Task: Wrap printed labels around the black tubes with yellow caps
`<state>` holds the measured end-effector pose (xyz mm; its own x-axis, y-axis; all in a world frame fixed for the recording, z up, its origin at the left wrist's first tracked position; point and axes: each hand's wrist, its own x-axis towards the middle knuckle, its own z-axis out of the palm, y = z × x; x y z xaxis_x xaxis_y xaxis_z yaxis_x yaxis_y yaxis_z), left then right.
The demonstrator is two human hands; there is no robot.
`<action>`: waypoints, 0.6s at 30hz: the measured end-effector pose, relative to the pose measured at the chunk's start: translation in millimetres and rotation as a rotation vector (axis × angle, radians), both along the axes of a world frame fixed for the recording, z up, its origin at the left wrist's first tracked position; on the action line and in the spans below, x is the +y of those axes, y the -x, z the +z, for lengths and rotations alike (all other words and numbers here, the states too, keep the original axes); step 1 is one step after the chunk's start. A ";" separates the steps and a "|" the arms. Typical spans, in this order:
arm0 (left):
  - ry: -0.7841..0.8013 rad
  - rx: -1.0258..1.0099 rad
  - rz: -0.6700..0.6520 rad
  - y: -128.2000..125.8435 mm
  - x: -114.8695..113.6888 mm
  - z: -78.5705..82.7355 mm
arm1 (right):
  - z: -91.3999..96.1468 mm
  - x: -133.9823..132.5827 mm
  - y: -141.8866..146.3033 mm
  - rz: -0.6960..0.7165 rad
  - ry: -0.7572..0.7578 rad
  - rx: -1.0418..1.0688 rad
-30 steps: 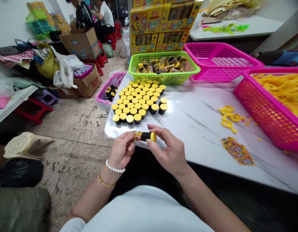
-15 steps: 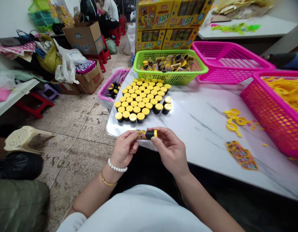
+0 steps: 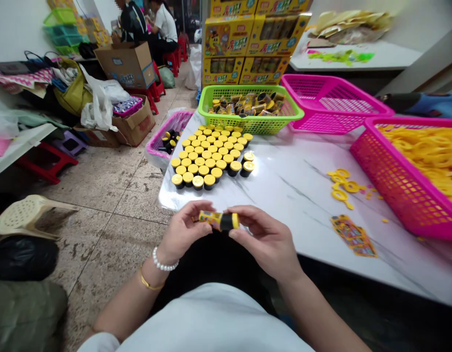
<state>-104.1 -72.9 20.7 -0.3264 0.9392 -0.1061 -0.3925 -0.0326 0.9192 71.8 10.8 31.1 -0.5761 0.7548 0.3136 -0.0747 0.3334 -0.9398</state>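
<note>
A small capped tube with a yellow printed wrapper, a black band and a yellow end lies sideways between my hands, just off the table's front edge. My left hand is closed around its printed end, thumb below. The black and yellow end rests between the thumb and fingers of my right hand. Beyond them, several black pots with yellow lids stand upright in close rows on the white marbled table.
A green basket of printed tubes stands behind the pots. Pink baskets are to the right, one full of yellow ring-shaped pieces. Loose yellow rings and printed cards lie nearby. Yellow boxes are stacked behind; a pale stool stands left.
The tube has come slightly lower and nearer to me, with more of its wrapper showing. My left fingers have shifted around it, and the view has tilted a little.
</note>
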 end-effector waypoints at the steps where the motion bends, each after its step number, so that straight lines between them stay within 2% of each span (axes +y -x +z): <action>1: 0.020 0.012 -0.078 -1.3 1.8 1.3 | 0.7 1.5 0.0 0.010 -0.077 -0.027; 4: 0.071 0.038 -0.165 -7.8 10.7 4.6 | 1.6 8.1 -1.3 0.004 -0.263 -0.088; 9: 0.050 -0.096 -0.262 -13.2 21.3 7.1 | 4.6 18.8 -14.4 -0.046 -0.419 -0.098; 13: 0.123 -0.131 -0.192 -11.4 18.1 5.2 | 2.9 17.8 -20.8 -0.062 -0.426 -0.135; 18: 0.126 -0.115 -0.199 -9.7 13.2 3.3 | -4.1 11.8 -19.4 -0.140 -0.435 -0.082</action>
